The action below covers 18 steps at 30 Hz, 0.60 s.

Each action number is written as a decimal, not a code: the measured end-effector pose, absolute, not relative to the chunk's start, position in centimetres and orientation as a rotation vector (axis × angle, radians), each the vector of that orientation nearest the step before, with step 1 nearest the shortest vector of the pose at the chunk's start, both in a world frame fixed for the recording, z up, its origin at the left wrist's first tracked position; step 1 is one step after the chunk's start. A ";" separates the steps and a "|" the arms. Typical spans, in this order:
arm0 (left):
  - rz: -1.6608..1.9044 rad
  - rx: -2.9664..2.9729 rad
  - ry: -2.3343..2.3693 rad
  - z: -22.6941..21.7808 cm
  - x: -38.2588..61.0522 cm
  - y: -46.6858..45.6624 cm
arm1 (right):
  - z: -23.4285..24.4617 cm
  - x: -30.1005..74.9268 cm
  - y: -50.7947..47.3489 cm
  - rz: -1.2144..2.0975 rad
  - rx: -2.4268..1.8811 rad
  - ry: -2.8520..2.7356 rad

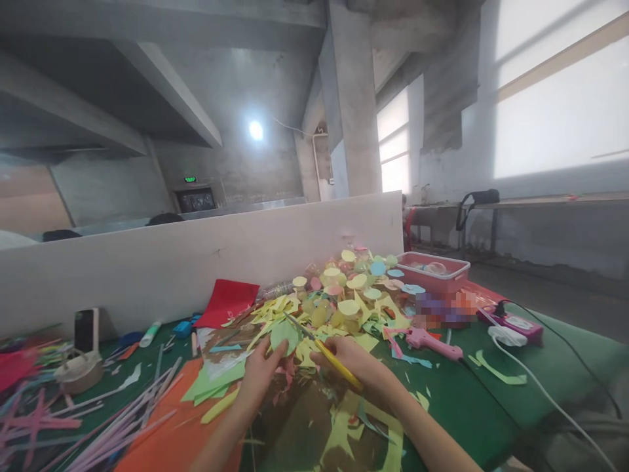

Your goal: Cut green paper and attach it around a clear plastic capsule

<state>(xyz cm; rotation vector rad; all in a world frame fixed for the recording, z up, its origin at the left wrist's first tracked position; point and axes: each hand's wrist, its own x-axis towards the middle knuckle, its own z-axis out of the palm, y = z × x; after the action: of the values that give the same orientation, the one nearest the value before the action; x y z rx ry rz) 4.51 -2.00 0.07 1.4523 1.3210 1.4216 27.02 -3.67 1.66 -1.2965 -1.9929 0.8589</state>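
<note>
We hold the pale green paper (284,335) in front of the yellow scraps (276,308), its edge toward the scissors (340,366), presumably to give the blades direct access. Our left hand (262,362) pinches the paper between thumb and fingers. Our right hand (350,360) grasps the yellow handles; their exact spread we cannot tell.

FRONT: low way blocked by heap of round pastel paper discs (356,282), white flat panel (196,262) behind | RIGHT: pink plastic glue gun (435,342) with dark cord (491,391); bare green bench (445,390) before cord | LEFT: slim lilac straws (115,423) | ABOVE left hand (265,360), right hand (341,360): free air
</note>
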 end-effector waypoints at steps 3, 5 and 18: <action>1.447 1.459 1.312 0.3 4.6 -2.1 | 2.0 27.4 -4.1 0.826 -1.303 -2.016; 1.443 1.467 1.304 0.5 4.6 -2.2 | 2.1 27.5 -4.1 0.834 -1.325 -2.047; 1.424 1.517 1.367 1.0 5.0 -2.7 | 1.9 26.9 -3.9 0.822 -1.353 -2.028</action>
<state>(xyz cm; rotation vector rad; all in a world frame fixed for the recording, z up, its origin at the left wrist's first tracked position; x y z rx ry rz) 4.98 -2.71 1.03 1.5174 1.3672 1.4241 26.90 -3.89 1.94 -1.3529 -2.0279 0.8225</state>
